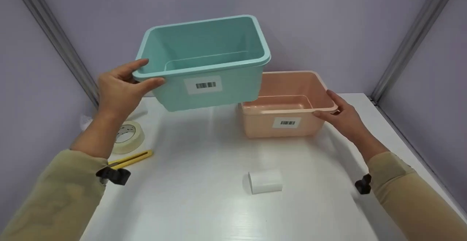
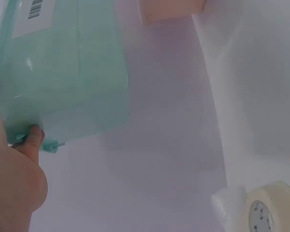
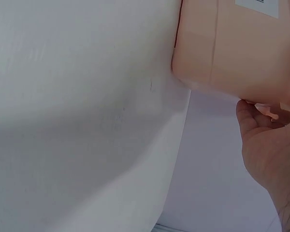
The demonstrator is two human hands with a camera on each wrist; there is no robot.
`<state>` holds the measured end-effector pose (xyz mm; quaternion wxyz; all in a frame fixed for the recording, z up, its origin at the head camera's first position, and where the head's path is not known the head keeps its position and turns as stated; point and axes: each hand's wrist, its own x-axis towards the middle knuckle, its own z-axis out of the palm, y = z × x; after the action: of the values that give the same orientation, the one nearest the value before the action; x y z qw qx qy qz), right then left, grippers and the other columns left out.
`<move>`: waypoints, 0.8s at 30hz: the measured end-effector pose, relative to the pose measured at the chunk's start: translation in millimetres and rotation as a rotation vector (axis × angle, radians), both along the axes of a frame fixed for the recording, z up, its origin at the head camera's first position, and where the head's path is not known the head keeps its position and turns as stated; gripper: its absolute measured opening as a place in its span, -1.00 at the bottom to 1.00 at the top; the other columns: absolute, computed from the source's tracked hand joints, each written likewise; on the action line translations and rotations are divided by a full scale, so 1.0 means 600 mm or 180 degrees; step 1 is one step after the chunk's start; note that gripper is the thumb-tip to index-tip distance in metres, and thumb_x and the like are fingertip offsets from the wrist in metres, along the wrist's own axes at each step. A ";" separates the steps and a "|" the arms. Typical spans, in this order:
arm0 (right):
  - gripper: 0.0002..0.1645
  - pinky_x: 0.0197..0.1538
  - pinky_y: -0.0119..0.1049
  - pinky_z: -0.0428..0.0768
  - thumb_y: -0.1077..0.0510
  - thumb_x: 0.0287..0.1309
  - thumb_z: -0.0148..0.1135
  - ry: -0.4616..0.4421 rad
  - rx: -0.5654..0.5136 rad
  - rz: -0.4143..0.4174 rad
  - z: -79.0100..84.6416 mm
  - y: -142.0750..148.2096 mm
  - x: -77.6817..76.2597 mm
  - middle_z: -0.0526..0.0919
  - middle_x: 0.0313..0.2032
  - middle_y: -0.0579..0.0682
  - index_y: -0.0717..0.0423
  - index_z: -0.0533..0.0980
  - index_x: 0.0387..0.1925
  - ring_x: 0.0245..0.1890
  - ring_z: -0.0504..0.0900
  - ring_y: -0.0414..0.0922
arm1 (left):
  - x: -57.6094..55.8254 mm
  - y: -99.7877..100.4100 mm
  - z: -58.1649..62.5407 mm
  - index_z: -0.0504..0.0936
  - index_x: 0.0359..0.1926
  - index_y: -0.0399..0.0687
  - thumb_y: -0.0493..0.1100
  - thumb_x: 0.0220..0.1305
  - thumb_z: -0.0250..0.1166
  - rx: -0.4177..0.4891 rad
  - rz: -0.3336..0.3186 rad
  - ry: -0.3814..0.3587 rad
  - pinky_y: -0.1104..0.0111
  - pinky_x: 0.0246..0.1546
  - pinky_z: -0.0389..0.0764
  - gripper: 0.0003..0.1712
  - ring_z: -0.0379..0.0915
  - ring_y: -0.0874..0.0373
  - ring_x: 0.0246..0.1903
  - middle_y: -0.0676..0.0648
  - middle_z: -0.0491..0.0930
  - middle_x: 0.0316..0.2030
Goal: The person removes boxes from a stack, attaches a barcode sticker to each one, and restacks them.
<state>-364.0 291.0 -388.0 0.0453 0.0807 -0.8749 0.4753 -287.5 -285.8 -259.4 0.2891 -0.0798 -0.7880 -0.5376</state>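
My left hand pinches the left rim of a teal plastic bin, thumb over the front corner. That bin is held up in the air, tilted with its right end higher, and nothing shows inside it. A barcode label is on its front. My right hand grips the right rim of a pink plastic bin, lower and to the right, also with a barcode label. In the head view the teal bin overlaps the pink bin's left end. The left wrist view shows fingers under the teal rim.
On the white table, a short white curved piece lies near the middle. At left are a roll of masking tape and a yellow utility knife. Grey-lilac panels enclose the back and sides.
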 end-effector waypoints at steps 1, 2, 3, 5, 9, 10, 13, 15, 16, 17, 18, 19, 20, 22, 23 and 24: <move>0.22 -0.04 -0.53 0.54 -0.27 0.28 0.48 -0.0013 -0.0021 -0.0012 -0.001 0.000 0.000 0.20 0.60 0.13 -0.24 -0.04 0.72 0.09 0.48 -0.09 | -0.005 0.012 0.004 0.72 0.27 -0.03 -0.03 0.01 0.74 0.0020 -0.0050 0.0017 0.46 -0.13 0.72 -0.24 0.76 0.20 -0.10 -0.27 0.70 0.16; 0.22 -0.04 -0.53 0.54 -0.27 0.28 0.48 -0.0016 -0.0024 -0.0010 -0.002 -0.001 0.000 0.19 0.61 0.14 -0.24 -0.04 0.72 0.10 0.48 -0.10 | -0.009 0.025 0.008 0.72 0.28 -0.04 -0.02 0.00 0.74 0.0029 -0.0100 0.0038 0.43 -0.11 0.72 -0.22 0.76 0.18 -0.07 -0.25 0.70 0.17; 0.22 -0.04 -0.53 0.55 -0.26 0.29 0.48 -0.0017 -0.0034 0.0000 -0.003 -0.001 0.000 0.19 0.61 0.14 -0.24 -0.05 0.72 0.10 0.49 -0.11 | -0.014 0.037 0.010 0.72 0.27 -0.05 -0.02 -0.01 0.75 0.0039 -0.0146 0.0064 0.40 -0.08 0.73 -0.22 0.76 0.14 -0.05 -0.25 0.70 0.17; 0.22 -0.06 -0.52 0.55 -0.25 0.29 0.47 -0.0007 -0.0040 0.0020 -0.005 -0.003 0.002 0.18 0.61 0.14 -0.23 -0.05 0.72 0.06 0.51 -0.11 | -0.024 0.062 0.013 0.72 0.27 -0.06 0.00 -0.02 0.75 0.0044 -0.0234 0.0081 0.34 -0.04 0.73 -0.21 0.75 0.09 -0.02 -0.23 0.71 0.17; 0.20 -0.13 -0.46 0.56 -0.26 0.30 0.46 0.0064 -0.0016 0.0040 -0.007 -0.009 0.003 0.15 0.63 0.08 -0.21 -0.04 0.72 -0.12 0.51 -0.11 | -0.044 0.112 0.016 0.73 0.25 -0.08 0.01 -0.03 0.76 0.0038 -0.0356 0.0140 0.27 0.01 0.73 -0.21 0.74 0.06 0.00 -0.20 0.72 0.15; 0.20 -0.14 -0.45 0.56 -0.27 0.31 0.46 0.0079 0.0001 0.0038 -0.007 -0.011 0.004 0.13 0.64 0.06 -0.20 -0.04 0.72 -0.15 0.50 -0.10 | -0.050 0.124 0.016 0.73 0.24 -0.10 0.01 -0.04 0.76 0.0033 -0.0377 0.0158 0.27 0.00 0.73 -0.21 0.75 0.06 -0.01 -0.19 0.73 0.13; 0.21 -0.14 -0.42 0.56 -0.30 0.29 0.45 0.0101 0.0029 0.0030 -0.009 -0.018 0.006 0.07 0.66 -0.01 -0.19 -0.03 0.72 -0.17 0.49 -0.10 | -0.065 0.158 0.014 0.74 0.23 -0.11 0.00 -0.07 0.78 0.0061 -0.0456 0.0179 0.28 -0.02 0.74 -0.20 0.76 0.06 -0.04 -0.17 0.75 0.10; 0.23 -0.14 -0.39 0.57 -0.33 0.29 0.44 0.0098 0.0065 0.0040 -0.012 -0.022 0.008 0.07 0.66 -0.01 -0.19 -0.04 0.72 -0.18 0.49 -0.08 | -0.073 0.177 0.010 0.75 0.23 -0.11 0.01 -0.09 0.79 0.0059 -0.0495 0.0169 0.29 -0.03 0.74 -0.19 0.76 0.08 -0.05 -0.14 0.76 0.09; 0.23 -0.14 -0.38 0.57 -0.34 0.28 0.44 0.0093 0.0081 0.0038 -0.013 -0.023 0.008 0.06 0.66 -0.02 -0.19 -0.05 0.73 -0.17 0.50 -0.07 | -0.077 0.186 0.007 0.75 0.23 -0.11 0.03 -0.09 0.79 0.0057 -0.0511 0.0158 0.29 -0.03 0.74 -0.18 0.76 0.09 -0.06 -0.13 0.76 0.08; 0.24 -0.14 -0.37 0.57 -0.36 0.27 0.44 0.0088 0.0090 0.0036 -0.014 -0.024 0.009 0.07 0.66 -0.03 -0.19 -0.05 0.72 -0.17 0.50 -0.06 | -0.081 0.195 0.004 0.75 0.23 -0.10 0.04 -0.10 0.79 0.0048 -0.0520 0.0144 0.30 -0.04 0.74 -0.17 0.76 0.11 -0.07 -0.11 0.76 0.08; 0.24 -0.13 -0.36 0.58 -0.37 0.27 0.43 0.0080 0.0097 0.0034 -0.015 -0.025 0.009 0.07 0.66 -0.04 -0.20 -0.05 0.72 -0.15 0.51 -0.04 | -0.084 0.204 0.001 0.75 0.23 -0.09 0.05 -0.10 0.79 0.0034 -0.0526 0.0133 0.31 -0.05 0.74 -0.17 0.76 0.12 -0.08 -0.10 0.77 0.07; 0.25 -0.11 -0.35 0.58 -0.38 0.26 0.43 0.0067 0.0098 0.0028 -0.014 -0.026 0.009 0.07 0.66 -0.04 -0.21 -0.05 0.72 -0.12 0.52 -0.04 | -0.087 0.212 -0.002 0.74 0.24 -0.09 0.07 -0.10 0.78 0.0014 -0.0530 0.0119 0.32 -0.05 0.74 -0.16 0.75 0.14 -0.09 -0.09 0.77 0.08; 0.25 -0.07 -0.32 0.59 -0.39 0.26 0.43 0.0056 0.0104 0.0031 -0.015 -0.027 0.009 0.07 0.66 -0.04 -0.23 -0.06 0.73 -0.07 0.52 -0.02 | -0.090 0.221 -0.005 0.74 0.24 -0.07 0.09 -0.10 0.78 -0.0006 -0.0534 0.0104 0.34 -0.06 0.74 -0.15 0.74 0.16 -0.10 -0.08 0.77 0.07; 0.26 0.02 -0.26 0.57 -0.40 0.25 0.43 0.0026 0.0091 0.0022 -0.015 -0.027 0.008 0.04 0.67 -0.06 -0.27 -0.08 0.72 0.03 0.51 0.02 | -0.096 0.237 -0.009 0.74 0.25 -0.06 0.12 -0.11 0.78 -0.0046 -0.0536 0.0094 0.37 -0.10 0.73 -0.13 0.73 0.18 -0.15 -0.07 0.78 0.05; 0.26 0.08 -0.21 0.56 -0.39 0.25 0.43 0.0007 0.0075 0.0023 -0.014 -0.027 0.007 0.03 0.67 -0.07 -0.29 -0.09 0.72 0.10 0.50 0.03 | -0.098 0.244 -0.012 0.74 0.25 -0.06 0.13 -0.11 0.78 -0.0061 -0.0540 0.0095 0.39 -0.14 0.72 -0.13 0.72 0.19 -0.18 -0.07 0.78 0.03; 0.27 0.12 -0.16 0.55 -0.40 0.24 0.43 -0.0014 0.0069 0.0020 -0.014 -0.027 0.007 0.01 0.67 -0.08 -0.30 -0.10 0.72 0.14 0.48 0.05 | -0.100 0.252 -0.015 0.74 0.25 -0.05 0.14 -0.10 0.77 -0.0088 -0.0538 0.0101 0.41 -0.17 0.71 -0.13 0.70 0.21 -0.22 -0.07 0.80 -0.03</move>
<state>-359.9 274.6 -396.6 0.0411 0.0828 -0.8799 0.4662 -347.5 -134.8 -268.2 0.2541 -0.1585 -0.7811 -0.5479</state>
